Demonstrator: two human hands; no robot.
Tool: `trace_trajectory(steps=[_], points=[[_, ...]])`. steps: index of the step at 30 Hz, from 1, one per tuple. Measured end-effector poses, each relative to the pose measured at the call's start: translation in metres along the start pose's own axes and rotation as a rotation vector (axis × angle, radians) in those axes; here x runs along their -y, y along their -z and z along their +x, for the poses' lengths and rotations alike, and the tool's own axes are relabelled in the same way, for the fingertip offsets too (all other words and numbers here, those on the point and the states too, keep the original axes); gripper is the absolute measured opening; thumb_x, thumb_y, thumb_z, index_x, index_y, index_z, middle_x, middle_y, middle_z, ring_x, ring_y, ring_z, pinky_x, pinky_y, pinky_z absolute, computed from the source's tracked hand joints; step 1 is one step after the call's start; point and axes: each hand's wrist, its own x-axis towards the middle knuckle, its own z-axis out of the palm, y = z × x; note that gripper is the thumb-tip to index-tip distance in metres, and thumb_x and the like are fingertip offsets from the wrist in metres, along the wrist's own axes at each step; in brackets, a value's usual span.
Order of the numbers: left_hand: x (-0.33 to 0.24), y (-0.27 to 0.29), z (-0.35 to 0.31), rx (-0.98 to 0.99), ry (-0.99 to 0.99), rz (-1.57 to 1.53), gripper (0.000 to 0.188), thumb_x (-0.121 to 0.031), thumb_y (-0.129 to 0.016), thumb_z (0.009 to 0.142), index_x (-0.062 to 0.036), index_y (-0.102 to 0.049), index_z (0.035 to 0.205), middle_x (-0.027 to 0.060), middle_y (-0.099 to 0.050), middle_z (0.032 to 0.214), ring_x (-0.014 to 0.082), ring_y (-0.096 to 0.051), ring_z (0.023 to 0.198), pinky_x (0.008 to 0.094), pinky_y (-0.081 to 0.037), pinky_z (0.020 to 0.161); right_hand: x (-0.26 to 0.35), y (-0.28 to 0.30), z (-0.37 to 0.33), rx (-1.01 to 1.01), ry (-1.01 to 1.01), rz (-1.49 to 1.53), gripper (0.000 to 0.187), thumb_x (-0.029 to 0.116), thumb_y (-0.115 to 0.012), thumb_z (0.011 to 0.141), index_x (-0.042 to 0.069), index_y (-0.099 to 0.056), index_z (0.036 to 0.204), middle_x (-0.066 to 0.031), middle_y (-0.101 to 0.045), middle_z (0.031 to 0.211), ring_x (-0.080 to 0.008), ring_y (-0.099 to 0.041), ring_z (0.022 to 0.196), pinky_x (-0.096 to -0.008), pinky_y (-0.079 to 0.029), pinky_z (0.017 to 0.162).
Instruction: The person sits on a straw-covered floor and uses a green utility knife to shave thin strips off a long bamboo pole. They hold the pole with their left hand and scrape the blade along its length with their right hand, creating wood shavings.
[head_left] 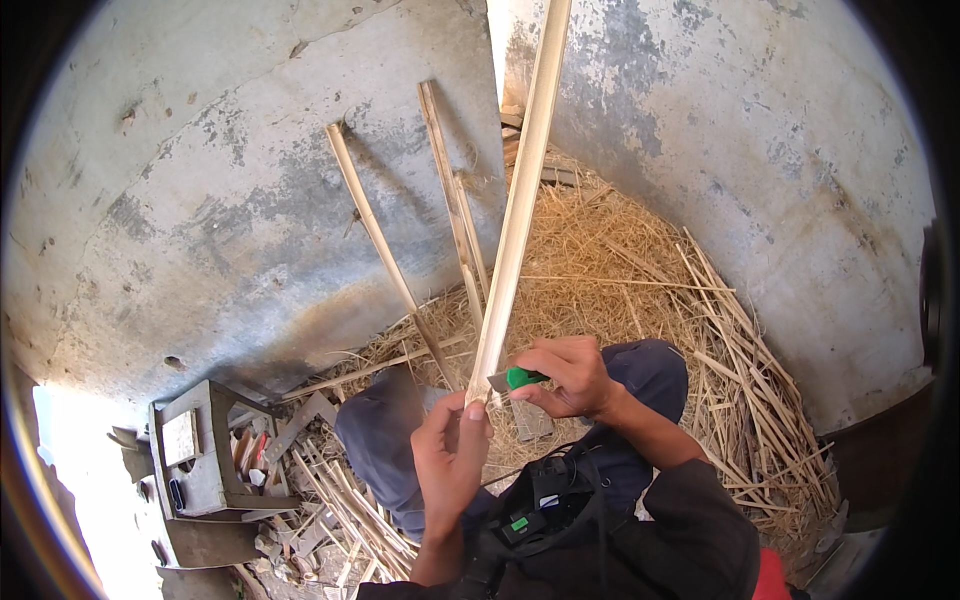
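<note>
A long, pale split bamboo strip (522, 190) with a channelled face rises from between my knees past the top edge of the picture. My left hand (450, 450) is closed round its lower end, thumb along the near side. In my right hand (568, 377) is a short-bladed knife (523, 377) with a green handle. Its flat metal blade rests at the strip, just above my left thumb. Small light curls or splinters show at the strip's lower end. Part of the knife handle is hidden by my fingers.
Several bamboo strips (375, 230) lean on the left wall (230, 230). A heap of shavings (610, 240) covers the floor ahead, and cut strips (745, 385) lie along the right wall. A worn wooden box (205, 478) stands at left, beside thin strips (345, 500).
</note>
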Motion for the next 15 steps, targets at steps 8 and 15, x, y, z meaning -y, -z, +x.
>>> trace_trajectory(steps=[8, 15], points=[[-0.005, -0.001, -0.002, -0.043, 0.06, -0.07, 0.018, -0.012, -0.067, 0.111, 0.0032, -0.071, 0.12, -0.0009, -0.069, 0.086, 0.0026, -0.059, 0.077, 0.0195, -0.044, 0.067, 0.008, 0.004, 0.005, 0.022, 0.003, 0.011, 0.03, 0.037, -0.086, 0.093, 0.01, -0.078, 0.103, -0.0033, -0.071, 0.081, -0.0236, -0.071, 0.063, -0.0359, -0.055, 0.057], [-0.003, -0.002, -0.004, -0.078, 0.023, -0.052, 0.014, -0.008, -0.069, 0.109, 0.0033, -0.071, 0.117, 0.0007, -0.07, 0.086, 0.0045, -0.062, 0.08, 0.0212, -0.047, 0.071, 0.012, 0.006, 0.006, 0.032, -0.02, 0.024, 0.029, 0.036, -0.086, 0.093, 0.01, -0.078, 0.105, -0.0034, -0.071, 0.081, -0.0242, -0.071, 0.063, -0.0359, -0.055, 0.056]])
